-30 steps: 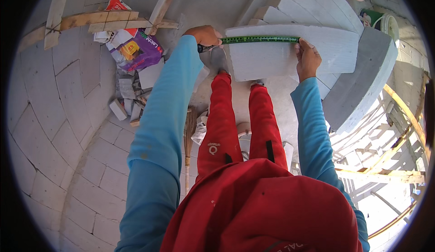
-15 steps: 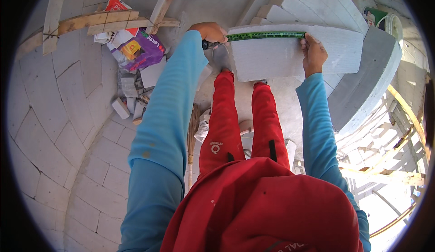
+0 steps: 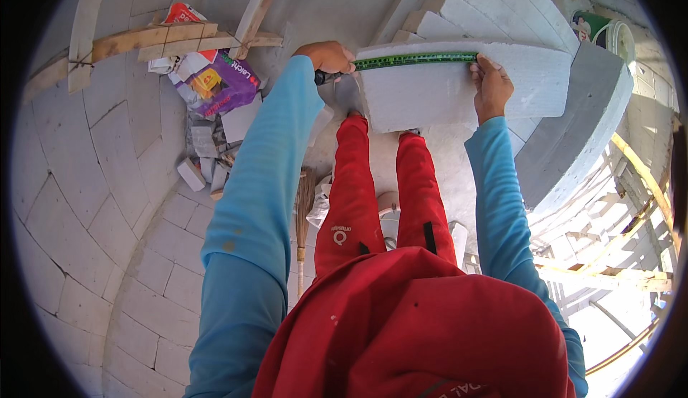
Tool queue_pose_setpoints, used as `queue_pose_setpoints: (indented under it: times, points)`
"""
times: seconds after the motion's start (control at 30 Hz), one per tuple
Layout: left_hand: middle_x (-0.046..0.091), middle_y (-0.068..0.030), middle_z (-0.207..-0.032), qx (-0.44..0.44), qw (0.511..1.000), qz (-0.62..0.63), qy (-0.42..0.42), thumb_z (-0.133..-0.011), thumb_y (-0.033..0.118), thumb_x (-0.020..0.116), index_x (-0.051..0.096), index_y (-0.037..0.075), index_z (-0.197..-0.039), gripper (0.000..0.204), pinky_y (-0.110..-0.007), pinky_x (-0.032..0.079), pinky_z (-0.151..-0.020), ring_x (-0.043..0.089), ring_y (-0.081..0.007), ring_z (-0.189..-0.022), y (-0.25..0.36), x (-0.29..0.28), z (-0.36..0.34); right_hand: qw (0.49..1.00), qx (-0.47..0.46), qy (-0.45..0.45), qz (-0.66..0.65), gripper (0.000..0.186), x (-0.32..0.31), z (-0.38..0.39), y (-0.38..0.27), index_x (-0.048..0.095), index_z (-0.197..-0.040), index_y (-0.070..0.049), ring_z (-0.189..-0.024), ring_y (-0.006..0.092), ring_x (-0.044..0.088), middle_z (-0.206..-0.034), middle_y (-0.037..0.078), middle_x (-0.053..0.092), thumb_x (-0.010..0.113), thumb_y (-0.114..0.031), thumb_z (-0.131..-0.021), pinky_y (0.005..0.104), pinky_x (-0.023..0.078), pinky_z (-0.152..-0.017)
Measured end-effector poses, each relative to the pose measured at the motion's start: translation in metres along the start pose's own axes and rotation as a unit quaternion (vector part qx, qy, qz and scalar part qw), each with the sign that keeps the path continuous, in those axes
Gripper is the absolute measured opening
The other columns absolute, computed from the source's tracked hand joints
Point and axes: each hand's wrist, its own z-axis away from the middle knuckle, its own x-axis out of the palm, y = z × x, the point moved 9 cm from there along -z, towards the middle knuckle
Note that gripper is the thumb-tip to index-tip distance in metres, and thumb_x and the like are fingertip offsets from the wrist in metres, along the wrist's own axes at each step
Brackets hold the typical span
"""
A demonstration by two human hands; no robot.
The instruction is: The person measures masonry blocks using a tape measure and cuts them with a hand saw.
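Note:
A green tape measure (image 3: 416,60) is drawn out across the upper part of a pale grey block (image 3: 430,97). My left hand (image 3: 328,58) is closed around the dark case of the tape measure, just past the block's left end. The thumb and fingers of my right hand (image 3: 492,86) pinch the far end of the green blade over the block, well short of the block's right end. The block lies in front of my feet, against more pale blocks (image 3: 494,11) behind it.
At the left, torn bags (image 3: 215,83) lie above broken block pieces (image 3: 204,144), near wooden battens (image 3: 179,40) on the block wall. A broom (image 3: 302,204) stands by my left leg. A long grey slab (image 3: 580,126), a bucket (image 3: 618,40) and timber poles (image 3: 645,179) are at the right.
Both hands and the stretched tape have shifted very slightly left and down in the picture. The grip of each hand stays the same.

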Motion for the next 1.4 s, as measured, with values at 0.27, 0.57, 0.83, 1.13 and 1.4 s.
queue_pose_setpoints:
  times: [0.27,0.57,0.83,1.13,1.4]
  points:
    - [0.070,0.0000,-0.086,0.017,1.000,-0.009,0.006,-0.100,0.031,0.061,0.077,0.015,-0.115,0.027,-0.030,0.046,-0.075,0.059,-0.0120,-0.077,0.014,-0.003,0.011,1.000,-0.005,0.007,0.008,0.008,0.001,0.004,-0.006,0.069,-0.091,0.005,-0.067,0.0170,0.068,-0.084,0.012,0.072,0.074,0.001,-0.086,0.0243,0.052,-0.059]
    - [0.072,-0.0017,-0.089,0.001,0.999,0.037,0.017,-0.099,0.025,0.063,0.078,0.012,-0.114,0.025,-0.029,0.049,-0.071,0.061,-0.0112,-0.075,0.015,-0.001,0.017,0.999,0.007,0.017,0.035,0.008,0.009,0.005,-0.014,0.068,-0.088,0.007,-0.064,0.0186,0.067,-0.079,0.013,0.071,0.074,0.002,-0.085,0.0257,0.053,-0.058]
    - [0.072,-0.0046,-0.091,0.006,0.998,0.059,-0.031,-0.095,0.033,0.070,0.075,0.010,-0.120,0.035,-0.032,0.049,-0.079,0.064,-0.0144,-0.082,0.017,0.020,0.033,1.000,0.012,-0.006,0.029,0.012,-0.013,0.017,-0.016,0.067,-0.092,0.007,-0.066,0.0182,0.068,-0.082,0.012,0.071,0.075,-0.001,-0.087,0.0266,0.056,-0.060]
    - [0.050,-0.0233,-0.149,0.145,0.982,0.030,-0.118,-0.081,0.036,0.081,0.039,0.008,-0.154,0.088,-0.040,0.041,-0.111,0.048,-0.0368,-0.139,0.097,0.154,0.096,0.972,0.145,-0.160,0.091,0.022,-0.123,0.172,0.035,0.070,-0.104,0.001,-0.072,0.0143,0.070,-0.088,0.011,0.074,0.065,-0.021,-0.102,0.0268,0.057,-0.067]
    - [0.054,-0.0180,-0.123,0.302,0.931,-0.123,0.167,-0.084,0.027,0.076,0.046,0.015,-0.149,0.073,-0.060,0.048,-0.094,0.056,-0.0399,-0.116,0.380,0.242,0.098,0.969,0.106,0.219,0.044,0.022,-0.430,0.213,0.061,0.071,-0.101,0.001,-0.068,0.0142,0.069,-0.082,0.010,0.073,0.063,-0.020,-0.101,0.0266,0.055,-0.061]
